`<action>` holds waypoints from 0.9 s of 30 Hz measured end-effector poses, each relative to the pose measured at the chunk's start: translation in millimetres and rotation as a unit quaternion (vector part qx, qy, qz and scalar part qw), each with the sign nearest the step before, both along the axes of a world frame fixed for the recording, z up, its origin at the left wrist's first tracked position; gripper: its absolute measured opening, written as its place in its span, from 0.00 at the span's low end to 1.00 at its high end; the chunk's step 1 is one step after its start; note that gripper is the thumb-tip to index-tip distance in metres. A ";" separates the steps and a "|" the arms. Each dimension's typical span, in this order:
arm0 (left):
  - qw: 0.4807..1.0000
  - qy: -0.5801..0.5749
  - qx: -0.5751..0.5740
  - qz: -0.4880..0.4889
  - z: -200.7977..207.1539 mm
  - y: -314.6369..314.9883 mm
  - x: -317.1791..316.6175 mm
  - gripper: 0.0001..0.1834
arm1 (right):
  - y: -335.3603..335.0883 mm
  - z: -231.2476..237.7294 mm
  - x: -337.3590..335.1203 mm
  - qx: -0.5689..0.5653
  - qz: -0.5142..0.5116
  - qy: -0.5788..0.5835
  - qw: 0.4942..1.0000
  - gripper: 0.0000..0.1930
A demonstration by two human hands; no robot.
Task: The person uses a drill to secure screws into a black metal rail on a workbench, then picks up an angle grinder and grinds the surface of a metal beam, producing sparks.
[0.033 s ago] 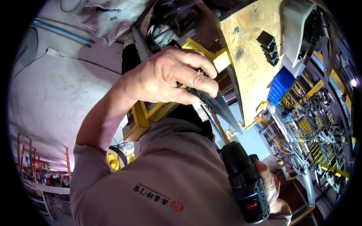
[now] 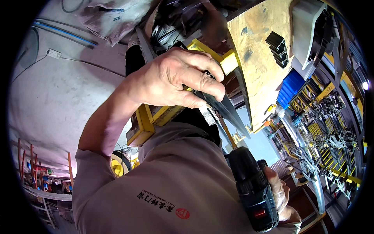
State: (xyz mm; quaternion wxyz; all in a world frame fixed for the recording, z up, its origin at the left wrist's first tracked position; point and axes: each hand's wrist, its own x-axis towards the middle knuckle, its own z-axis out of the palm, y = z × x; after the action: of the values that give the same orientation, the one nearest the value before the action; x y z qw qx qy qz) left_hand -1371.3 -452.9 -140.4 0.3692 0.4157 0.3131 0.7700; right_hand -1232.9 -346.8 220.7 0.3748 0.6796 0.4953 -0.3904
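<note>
My left hand [image 2: 181, 78] is closed around a long dark grey profile [image 2: 230, 114], thumb on the near side and fingers over the top. The strip slants from my fingers toward the lower right. In my right hand [image 2: 278, 191] is a black cordless drill [image 2: 253, 191], gripped by its handle. A long thin bit [image 2: 227, 130] points up from the chuck and runs close beside the profile; whether its tip touches the profile is hidden. Yellow metal bars [image 2: 142, 126] of a stand lie under and behind my left hand.
A wooden-topped bench [image 2: 257, 50] to the right bears a short black ribbed profile piece [image 2: 276, 48]. Beyond it are a blue bin [image 2: 290, 87] and a rack of metal profiles [image 2: 331, 140]. A power strip [image 2: 54, 54] and cables lie on the floor at left, below a plastic sack [image 2: 117, 21].
</note>
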 end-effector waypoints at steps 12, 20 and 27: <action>1.000 -0.016 0.012 -0.012 -4.6 3.9 1.4 0.24 | 2.9 6.2 11.0 -0.047 0.163 0.069 0.983 0.27; 1.000 -0.004 0.007 0.002 -3.7 3.3 -0.3 0.21 | 14.1 -7.9 9.4 -0.050 0.364 0.244 0.897 0.36; 1.000 0.005 -0.001 0.027 -3.8 6.0 1.3 0.18 | 5.7 -8.4 -16.9 0.013 0.414 0.185 0.891 0.25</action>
State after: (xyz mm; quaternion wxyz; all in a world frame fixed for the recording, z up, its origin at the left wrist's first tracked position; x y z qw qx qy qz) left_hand -1370.0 -446.8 -144.2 0.3474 0.4105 0.3262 0.7774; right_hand -1249.7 -341.1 212.3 0.3946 0.3334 0.7973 -0.3121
